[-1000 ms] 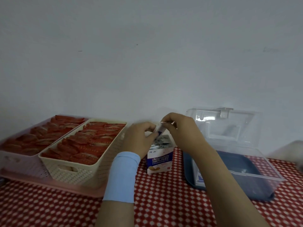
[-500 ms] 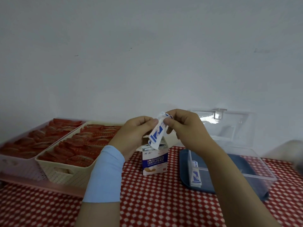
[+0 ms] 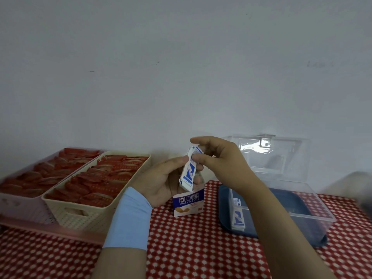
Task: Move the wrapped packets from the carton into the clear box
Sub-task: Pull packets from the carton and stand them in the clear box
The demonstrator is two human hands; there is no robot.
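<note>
Both hands pinch a bunch of packets (image 3: 188, 171) above the carton (image 3: 188, 202) on the bench (image 3: 191, 250): left hand (image 3: 167, 179) low, right hand (image 3: 218, 158) at the top. One packet (image 3: 238, 218) stands in the clear box (image 3: 314, 210).

A plain pale grey-white wall (image 3: 181, 67) fills the upper two thirds of the view, flat and bare but for a few small dark specks and a faint scuff toward its right side. Below it runs the desk (image 3: 201, 248), covered in a red cloth with a small white checked pattern. The light is dim and even, casting soft shadows.
</note>
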